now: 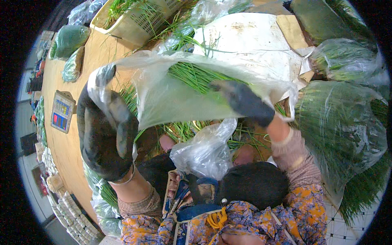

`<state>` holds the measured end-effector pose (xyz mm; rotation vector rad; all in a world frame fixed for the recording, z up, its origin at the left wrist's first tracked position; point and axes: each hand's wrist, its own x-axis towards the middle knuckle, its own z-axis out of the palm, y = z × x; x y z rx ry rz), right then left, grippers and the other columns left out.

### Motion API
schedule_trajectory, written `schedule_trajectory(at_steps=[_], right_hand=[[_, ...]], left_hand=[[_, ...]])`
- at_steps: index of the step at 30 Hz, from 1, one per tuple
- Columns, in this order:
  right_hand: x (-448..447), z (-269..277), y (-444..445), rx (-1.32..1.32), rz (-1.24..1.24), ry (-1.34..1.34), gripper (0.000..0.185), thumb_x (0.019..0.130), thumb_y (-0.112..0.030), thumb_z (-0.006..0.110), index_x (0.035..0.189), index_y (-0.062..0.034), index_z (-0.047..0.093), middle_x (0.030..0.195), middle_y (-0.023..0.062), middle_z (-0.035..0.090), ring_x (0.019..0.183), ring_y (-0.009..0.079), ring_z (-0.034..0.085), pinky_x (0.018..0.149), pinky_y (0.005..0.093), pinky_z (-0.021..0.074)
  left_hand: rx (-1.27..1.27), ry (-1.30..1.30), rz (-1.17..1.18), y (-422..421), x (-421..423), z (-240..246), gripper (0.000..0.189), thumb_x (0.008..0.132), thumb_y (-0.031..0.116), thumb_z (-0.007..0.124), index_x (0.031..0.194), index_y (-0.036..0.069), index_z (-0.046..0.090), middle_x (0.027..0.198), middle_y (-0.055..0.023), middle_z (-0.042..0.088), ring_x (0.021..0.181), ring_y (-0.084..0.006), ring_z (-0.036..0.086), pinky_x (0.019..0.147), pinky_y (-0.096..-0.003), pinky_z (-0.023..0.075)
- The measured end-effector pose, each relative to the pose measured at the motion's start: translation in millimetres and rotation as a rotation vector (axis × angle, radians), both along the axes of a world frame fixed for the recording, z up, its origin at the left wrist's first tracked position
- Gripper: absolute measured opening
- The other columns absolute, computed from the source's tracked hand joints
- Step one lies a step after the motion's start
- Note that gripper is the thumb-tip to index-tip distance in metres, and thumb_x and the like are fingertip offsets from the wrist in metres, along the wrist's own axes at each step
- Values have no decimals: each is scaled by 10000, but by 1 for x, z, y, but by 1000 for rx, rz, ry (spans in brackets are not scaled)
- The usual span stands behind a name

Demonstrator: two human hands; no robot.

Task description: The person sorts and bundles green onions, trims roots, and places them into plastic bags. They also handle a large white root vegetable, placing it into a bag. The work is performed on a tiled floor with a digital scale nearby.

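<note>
Both my hands wear dark gloves. At the left, my left hand (107, 134) is raised with its fingers curled on the gathered edge of a clear plastic bag (165, 104). The bag is stretched across in front of me. My right hand (245, 99) reaches in at the bag's right side, where the loose rim hangs about my wrist. Its fingers lie on a bundle of long green stalks (193, 75), which slants through the upper part of the bag. Motion blur softens both hands. Below, a crumpled clear plastic bag (205, 150) rests between my legs.
A cream plastic crate (122, 33) of green stalks stands at the upper left. A digital scale (62, 111) sits on the left. White sheeting (245, 39) spreads beyond the bag. Large filled bags (340, 128) crowd the right. Loose stalks (186, 130) lie beneath my hands.
</note>
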<state>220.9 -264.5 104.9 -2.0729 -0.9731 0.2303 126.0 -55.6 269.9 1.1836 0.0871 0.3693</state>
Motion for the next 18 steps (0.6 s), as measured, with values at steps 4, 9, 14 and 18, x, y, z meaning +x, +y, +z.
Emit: schedule_trajectory(at_steps=[4, 9, 14, 18], right_hand=[[21, -14, -53, -616, -222, 259, 312, 731, -257, 473, 969, -59, 520, 918, 192, 523, 825, 327, 507, 747, 378, 392], [-1, -39, -154, -567, -319, 431, 512, 664, -278, 584, 1088, -44, 418, 963, 188, 501, 855, 301, 488, 742, 343, 388], [-18, -45, -166, -453, -217, 341, 648, 636, -204, 622, 1181, -47, 310, 1043, 197, 458, 942, 313, 449, 796, 337, 365], [-24, -27, -132, -481, -90, 38, 658, 639, -198, 619, 1195, -69, 293, 1081, 211, 427, 986, 337, 416, 831, 360, 341]], left_hand=[[290, 128, -51, 3, -16, 1, 658, 676, 154, 530, 1222, 8, 194, 891, -165, 490, 475, -107, 451, 407, -169, 343], [325, -29, 16, -4, -7, -8, 733, 625, 132, 591, 1208, -28, 177, 985, -280, 438, 619, -210, 505, 319, -142, 317], [341, -61, -41, -14, 2, -7, 737, 632, 107, 587, 1212, -36, 154, 1084, -268, 333, 690, -266, 515, 315, -155, 351], [337, -86, -64, -16, 6, -7, 741, 638, 87, 583, 1215, -42, 136, 1164, -259, 249, 746, -311, 523, 312, -165, 379]])
